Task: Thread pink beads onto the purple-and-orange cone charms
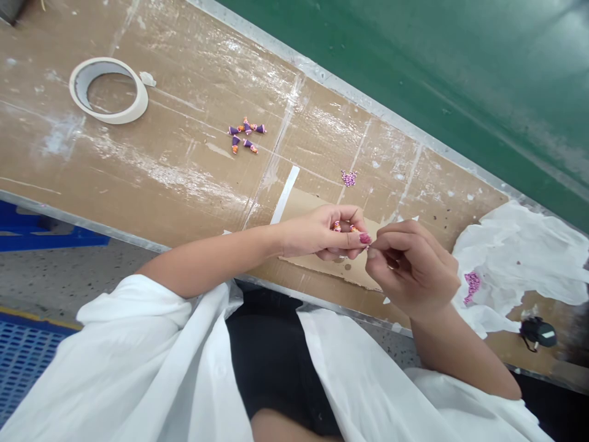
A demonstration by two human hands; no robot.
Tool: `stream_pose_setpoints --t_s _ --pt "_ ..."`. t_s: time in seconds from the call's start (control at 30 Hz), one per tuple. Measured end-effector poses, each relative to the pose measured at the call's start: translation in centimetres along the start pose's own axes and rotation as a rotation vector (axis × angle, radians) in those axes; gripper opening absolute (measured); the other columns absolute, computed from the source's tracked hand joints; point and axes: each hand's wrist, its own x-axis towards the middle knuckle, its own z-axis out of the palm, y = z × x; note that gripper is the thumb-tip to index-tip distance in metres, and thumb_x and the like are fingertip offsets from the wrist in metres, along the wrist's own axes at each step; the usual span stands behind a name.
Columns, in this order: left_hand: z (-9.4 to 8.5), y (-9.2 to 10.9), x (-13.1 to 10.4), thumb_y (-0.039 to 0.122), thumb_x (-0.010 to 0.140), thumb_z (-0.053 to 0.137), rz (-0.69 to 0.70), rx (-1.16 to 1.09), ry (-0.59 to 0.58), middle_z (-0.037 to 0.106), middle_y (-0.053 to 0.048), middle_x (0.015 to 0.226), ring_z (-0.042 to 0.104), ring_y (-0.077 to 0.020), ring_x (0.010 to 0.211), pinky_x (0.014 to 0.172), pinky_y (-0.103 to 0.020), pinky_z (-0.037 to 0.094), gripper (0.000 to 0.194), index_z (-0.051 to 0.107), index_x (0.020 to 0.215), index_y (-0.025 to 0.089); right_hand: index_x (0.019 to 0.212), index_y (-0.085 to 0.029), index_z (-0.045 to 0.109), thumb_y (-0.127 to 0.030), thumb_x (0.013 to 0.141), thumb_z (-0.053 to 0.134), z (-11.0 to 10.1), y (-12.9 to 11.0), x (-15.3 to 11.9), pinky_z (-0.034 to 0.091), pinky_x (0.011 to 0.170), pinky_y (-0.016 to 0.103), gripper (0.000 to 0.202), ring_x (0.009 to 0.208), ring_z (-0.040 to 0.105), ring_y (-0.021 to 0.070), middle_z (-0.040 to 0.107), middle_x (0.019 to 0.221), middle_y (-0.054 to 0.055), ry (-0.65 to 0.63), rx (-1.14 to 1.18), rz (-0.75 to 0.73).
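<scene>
My left hand is closed around small figurines with orange and pink-white parts, two of which peek out between its fingers. The thumb and forefinger of that hand are pressed together at the tips. There my right hand meets them in a pinch, and whatever it grips is too small and hidden to name. Both hands are above a piece of brown cardboard. Farther off to the left, several little purple figurines with orange tops lie loosely grouped. Beyond my fingers is a small heap of pink-purple beads.
A roll of white tape lies on the worn, film-covered table. Crumpled white sheeting at the right carries more pink beads. A small black object is beside it. A green surface borders the far edge.
</scene>
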Motion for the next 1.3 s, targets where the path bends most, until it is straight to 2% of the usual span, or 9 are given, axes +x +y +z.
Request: stream_pose_setpoints --t_s 0.17,0.33,0.67,0.9,1.1,1.2,1.3 --pt "0.3 0.3 -0.2 0.046 0.067 0.084 -0.034 -0.042 -0.005 0.057 0.006 0.060 0.032 -0.0003 0.042 0.042 -0.016 0.017 0.049 0.046 0.079 0.017 0.086 -0.022 0.051 -0.001 0.084 0.056 -0.1 -0.5 0.1 0.036 0.042 0.025 0.022 0.056 0.049 0.0129 0.052 0.071 -0.001 0.007 0.030 0.070" --pt "0.6 0.5 -0.4 0.046 0.067 0.084 -0.033 -0.078 -0.005 0.056 0.006 0.059 0.032 -0.0003 0.041 0.041 -0.016 0.016 0.049 0.046 0.078 0.017 0.088 -0.023 0.051 -0.001 0.086 0.056 0.0 -0.7 -0.1 0.040 0.044 0.027 0.022 0.060 0.052 0.0155 0.053 0.073 0.001 0.025 0.020 0.078" --pt "0.9 0.2 -0.4 0.043 0.066 0.085 -0.054 -0.126 -0.003 0.055 0.007 0.057 0.031 -0.0001 0.041 0.041 -0.015 0.016 0.049 0.044 0.077 0.018 0.087 -0.022 0.053 0.000 0.086 0.058 0.0 -1.2 -0.2 0.038 0.041 0.025 0.023 0.058 0.051 0.0142 0.052 0.073 0.001 0.026 0.028 0.096" --pt "1.0 -0.4 -0.2 0.051 0.069 0.082 -0.013 -0.181 -0.033 0.054 0.007 0.057 0.028 0.0001 0.040 0.039 -0.015 0.016 0.052 0.043 0.077 0.018 0.086 -0.023 0.054 -0.002 0.086 0.059 0.1 -1.3 -0.4 0.039 0.039 0.026 0.022 0.056 0.052 0.0144 0.054 0.075 0.001 0.050 0.034 0.130" --pt "0.7 -0.2 -0.2 0.046 0.067 0.084 0.009 -0.115 -0.062 0.055 0.007 0.055 0.030 0.0000 0.040 0.040 -0.015 0.016 0.050 0.045 0.078 0.018 0.090 -0.024 0.055 0.000 0.086 0.057 0.0 -1.6 -0.3 0.043 0.043 0.028 0.025 0.058 0.055 0.0161 0.054 0.075 0.001 0.031 -0.024 0.084" --pt "0.6 0.1 -0.4 0.046 0.070 0.083 0.027 -0.082 -0.093 0.056 0.007 0.058 0.032 -0.0006 0.041 0.041 -0.016 0.018 0.047 0.046 0.080 0.018 0.092 -0.024 0.056 -0.004 0.087 0.061 -0.5 -1.2 -0.7 0.047 0.047 0.030 0.022 0.061 0.058 0.0171 0.056 0.079 0.002 0.006 0.060 0.110" --pt "0.6 0.3 -0.6 0.046 0.074 0.079 0.094 -0.053 -0.129 0.056 0.006 0.063 0.034 -0.0012 0.041 0.041 -0.018 0.020 0.042 0.048 0.084 0.018 0.096 -0.024 0.059 -0.008 0.086 0.066 -0.6 0.0 -1.1 0.051 0.052 0.032 0.020 0.065 0.062 0.0186 0.060 0.084 0.003 0.050 0.158 0.059"
